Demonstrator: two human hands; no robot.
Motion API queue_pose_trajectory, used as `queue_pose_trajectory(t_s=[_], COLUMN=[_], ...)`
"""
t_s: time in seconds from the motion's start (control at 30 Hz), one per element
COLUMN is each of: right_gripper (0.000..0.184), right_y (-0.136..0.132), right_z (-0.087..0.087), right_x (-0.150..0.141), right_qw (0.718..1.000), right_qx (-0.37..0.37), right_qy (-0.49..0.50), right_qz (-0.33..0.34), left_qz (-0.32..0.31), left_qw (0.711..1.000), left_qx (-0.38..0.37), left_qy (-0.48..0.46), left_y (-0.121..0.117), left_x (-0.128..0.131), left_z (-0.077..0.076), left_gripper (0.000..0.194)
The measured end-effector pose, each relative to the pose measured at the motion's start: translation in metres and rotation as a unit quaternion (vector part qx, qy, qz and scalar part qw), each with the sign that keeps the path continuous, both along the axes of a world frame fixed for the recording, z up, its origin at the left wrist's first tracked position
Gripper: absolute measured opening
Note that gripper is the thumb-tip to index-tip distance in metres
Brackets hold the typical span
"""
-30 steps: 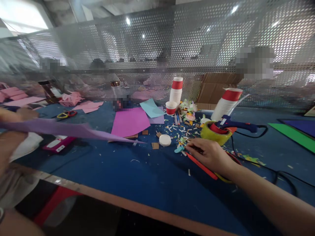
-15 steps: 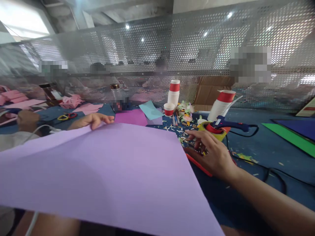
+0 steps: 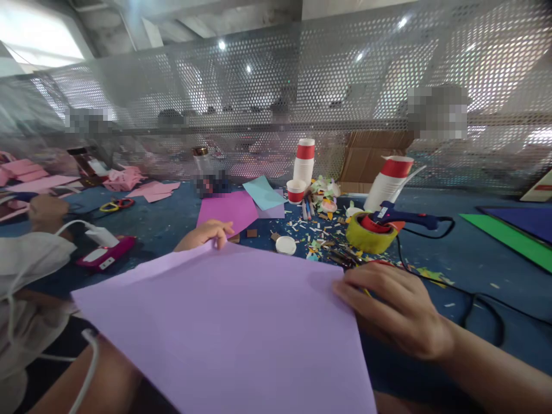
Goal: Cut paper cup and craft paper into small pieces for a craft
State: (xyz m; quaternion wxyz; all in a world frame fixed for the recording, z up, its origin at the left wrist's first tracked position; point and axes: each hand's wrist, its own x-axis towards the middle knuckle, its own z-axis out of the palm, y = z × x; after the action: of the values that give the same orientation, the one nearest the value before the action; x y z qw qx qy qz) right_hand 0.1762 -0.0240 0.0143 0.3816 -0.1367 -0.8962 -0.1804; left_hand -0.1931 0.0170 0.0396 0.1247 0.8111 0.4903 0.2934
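Observation:
A large sheet of purple paper [image 3: 241,322] fills the lower middle of the head view, tilted above the blue table. My left hand [image 3: 207,234] pinches its far edge, left of the middle, with the thumb hidden under the sheet. My right hand [image 3: 394,305] grips the far right corner, fingers closed on the paper. Just beyond my right hand stands a yellow roll of tape [image 3: 371,240], and on it rests a blue hot glue gun [image 3: 407,218].
Paper cups stand in a stack [image 3: 304,162] and a leaning stack [image 3: 386,187]. Paper scraps and pens lie between. Magenta paper [image 3: 228,211] lies beyond my left hand. At left are a power strip [image 3: 107,255], scissors [image 3: 116,204] and another person's sleeve [image 3: 34,256].
My right hand has come down and closed on the sheet's right corner. The sheet and my left hand have moved right and nearer, uncovering the power strip and a white lid.

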Motion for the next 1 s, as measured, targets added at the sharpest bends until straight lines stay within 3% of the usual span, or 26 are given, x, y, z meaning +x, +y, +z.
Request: queue_pose_trajectory(t_s=[0.1, 0.17, 0.3, 0.47, 0.53, 0.6, 0.7, 0.8, 0.9, 1.0], right_gripper=[0.027, 0.029, 0.037, 0.029, 0.027, 0.026, 0.027, 0.032, 0.034, 0.034], right_y=[-0.015, -0.023, -0.034, -0.041, -0.041, -0.042, -0.041, -0.039, -0.035, -0.029], right_z=[-0.002, -0.005, -0.007, -0.008, -0.01, -0.014, -0.018, -0.018, -0.017, -0.018], right_x=[0.005, 0.008, 0.009, 0.004, 0.003, 0.004, 0.005, 0.005, 0.004, 0.004], right_qw=[0.998, 0.997, 0.995, 0.991, 0.989, 0.988, 0.987, 0.987, 0.986, 0.984], right_qx=[0.019, 0.014, 0.001, -0.021, -0.037, -0.051, -0.065, -0.072, -0.093, -0.103], right_qy=[-0.054, -0.078, -0.103, -0.129, -0.139, -0.145, -0.148, -0.141, -0.137, -0.138], right_qz=[0.026, 0.026, 0.015, 0.023, 0.028, 0.024, 0.011, 0.002, -0.01, -0.038], left_qz=[0.004, 0.035, 0.099, 0.083, 0.029, -0.035, -0.164, -0.226, -0.244, -0.233], left_qw=[0.999, 0.997, 0.992, 0.987, 0.98, 0.973, 0.953, 0.931, 0.913, 0.908], left_qx=[-0.022, -0.019, -0.029, -0.1, -0.13, -0.113, -0.034, 0.06, 0.061, 0.002], left_qy=[0.048, 0.069, 0.076, 0.097, 0.148, 0.199, 0.252, 0.28, 0.32, 0.347], left_y=[-0.003, -0.004, -0.005, -0.026, -0.045, -0.069, -0.107, -0.127, -0.122, -0.097], left_x=[0.0, -0.004, -0.007, 0.022, 0.042, 0.061, 0.083, 0.096, 0.103, 0.103], left_z=[-0.003, -0.001, 0.014, 0.041, 0.044, 0.04, 0.021, -0.003, -0.015, -0.013], left_gripper=[0.02, 0.021, 0.027, 0.031, 0.028, 0.033, 0.068, 0.056, 0.062, 0.06])
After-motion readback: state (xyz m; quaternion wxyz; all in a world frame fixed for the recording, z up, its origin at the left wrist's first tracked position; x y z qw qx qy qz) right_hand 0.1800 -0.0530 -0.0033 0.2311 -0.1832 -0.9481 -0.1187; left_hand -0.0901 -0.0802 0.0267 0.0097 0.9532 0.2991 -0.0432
